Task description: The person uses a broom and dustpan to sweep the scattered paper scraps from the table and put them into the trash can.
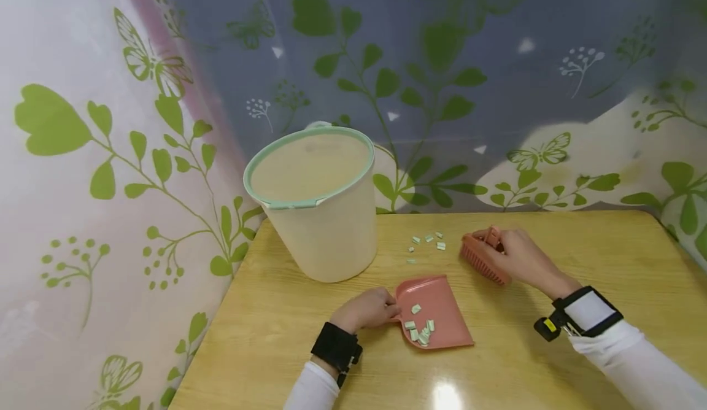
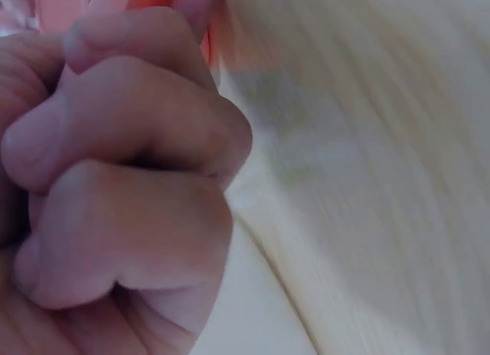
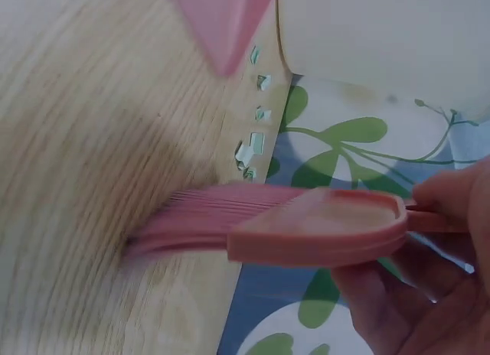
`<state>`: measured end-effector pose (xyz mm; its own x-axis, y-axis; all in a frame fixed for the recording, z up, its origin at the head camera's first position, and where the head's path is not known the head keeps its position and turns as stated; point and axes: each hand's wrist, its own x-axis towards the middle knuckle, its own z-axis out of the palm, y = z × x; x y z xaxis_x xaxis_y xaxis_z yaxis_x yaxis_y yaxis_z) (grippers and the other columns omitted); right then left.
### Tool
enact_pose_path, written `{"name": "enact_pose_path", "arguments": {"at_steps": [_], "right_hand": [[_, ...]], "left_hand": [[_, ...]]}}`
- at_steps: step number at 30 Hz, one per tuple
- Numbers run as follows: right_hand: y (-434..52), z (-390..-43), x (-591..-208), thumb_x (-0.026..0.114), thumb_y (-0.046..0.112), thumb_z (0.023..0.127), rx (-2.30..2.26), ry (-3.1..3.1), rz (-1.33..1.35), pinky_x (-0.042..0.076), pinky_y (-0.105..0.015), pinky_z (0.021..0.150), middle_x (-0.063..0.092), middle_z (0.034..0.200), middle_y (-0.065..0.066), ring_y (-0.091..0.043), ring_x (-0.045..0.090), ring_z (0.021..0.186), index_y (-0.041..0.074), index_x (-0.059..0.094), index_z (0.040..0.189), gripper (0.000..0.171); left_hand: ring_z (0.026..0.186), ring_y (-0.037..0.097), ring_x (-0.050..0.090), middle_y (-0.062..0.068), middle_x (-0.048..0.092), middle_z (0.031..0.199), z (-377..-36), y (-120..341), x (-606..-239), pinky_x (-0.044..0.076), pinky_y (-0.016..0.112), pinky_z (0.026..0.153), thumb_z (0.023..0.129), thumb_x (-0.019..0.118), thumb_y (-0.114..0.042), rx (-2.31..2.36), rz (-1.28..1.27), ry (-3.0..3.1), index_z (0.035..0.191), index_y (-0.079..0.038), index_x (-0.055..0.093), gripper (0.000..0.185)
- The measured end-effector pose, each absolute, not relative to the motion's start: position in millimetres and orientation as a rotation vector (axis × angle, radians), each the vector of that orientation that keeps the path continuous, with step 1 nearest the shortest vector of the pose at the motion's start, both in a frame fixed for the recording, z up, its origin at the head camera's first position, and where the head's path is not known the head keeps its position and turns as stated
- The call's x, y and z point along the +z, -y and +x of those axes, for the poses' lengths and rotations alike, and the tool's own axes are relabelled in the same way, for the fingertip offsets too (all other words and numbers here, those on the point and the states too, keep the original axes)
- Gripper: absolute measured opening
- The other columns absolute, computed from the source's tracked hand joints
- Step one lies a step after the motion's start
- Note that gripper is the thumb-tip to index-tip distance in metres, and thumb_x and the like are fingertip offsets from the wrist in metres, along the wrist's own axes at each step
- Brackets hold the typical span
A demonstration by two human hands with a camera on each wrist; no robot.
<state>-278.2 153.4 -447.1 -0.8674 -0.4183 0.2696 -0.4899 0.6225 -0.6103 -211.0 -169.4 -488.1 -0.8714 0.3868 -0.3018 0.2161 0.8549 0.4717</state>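
My left hand grips the short handle of a pink dustpan. In the left wrist view its curled fingers fill much of the picture, and only a bit of pink shows above them. Several pale green scraps lie in the pan near its handle side. My right hand holds a pink hand brush by its handle, to the right of the pan and apart from it. The bristles point toward the table in the right wrist view. More green scraps are scattered on the wood beyond the pan.
A cream bucket with a mint-green rim stands at the back left of the wooden table. Behind the table hangs a curtain-like sheet printed with leaves and butterflies; it also runs along the left side.
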Motion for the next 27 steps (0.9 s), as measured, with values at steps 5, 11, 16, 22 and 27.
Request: {"name": "enact_pose_path", "arguments": {"at_steps": [5,11,16,22,27], "right_hand": [[-158,-264,-453,0.057,0.021,0.104,1.046,2.755,0.681,0.027,-0.023,0.048,0.043,0.058,0.004,-0.003,0.027,0.049,0.012,0.044,0.077,0.032],[-149,-262,-459,0.061,0.020,0.103,0.936,2.680,0.728,0.025,-0.023,0.047,0.028,0.054,0.011,-0.003,0.027,0.045,0.014,0.043,0.071,0.037],[-149,-260,-458,0.061,0.021,0.103,0.889,2.687,0.719,0.026,-0.023,0.044,0.027,0.049,0.012,-0.006,0.030,0.041,0.014,0.044,0.069,0.038],[-149,-261,-456,0.062,0.026,0.103,0.880,2.691,0.697,0.026,-0.024,0.043,0.025,0.045,0.014,-0.007,0.030,0.038,0.017,0.043,0.060,0.048],[-147,-260,-456,0.061,0.026,0.103,0.885,2.732,0.721,0.026,-0.024,0.043,0.025,0.047,0.013,-0.008,0.031,0.039,0.016,0.043,0.060,0.048]], "left_hand": [[0.074,0.012,0.052,0.002,0.062,0.087,-202,218,-489,0.042,0.027,0.069,0.105,0.057,-0.029,0.619,0.393,-2.676,0.093,-0.010,0.076,0.029],[0.055,0.007,0.039,-0.009,0.040,0.060,-188,264,-494,0.032,0.022,0.057,0.105,0.057,-0.026,0.797,0.421,-2.638,0.078,-0.012,0.071,0.034],[0.050,0.008,0.042,-0.009,0.044,0.058,-182,273,-484,0.035,0.024,0.051,0.104,0.059,-0.028,0.904,0.358,-2.592,0.082,-0.010,0.075,0.033],[0.045,0.009,0.039,-0.006,0.044,0.055,-181,280,-454,0.032,0.025,0.044,0.105,0.057,-0.027,1.025,0.381,-2.510,0.089,0.001,0.074,0.036],[0.043,0.008,0.033,-0.006,0.041,0.053,-183,289,-428,0.029,0.023,0.043,0.106,0.054,-0.021,1.077,0.406,-2.460,0.087,-0.002,0.074,0.034]]}}
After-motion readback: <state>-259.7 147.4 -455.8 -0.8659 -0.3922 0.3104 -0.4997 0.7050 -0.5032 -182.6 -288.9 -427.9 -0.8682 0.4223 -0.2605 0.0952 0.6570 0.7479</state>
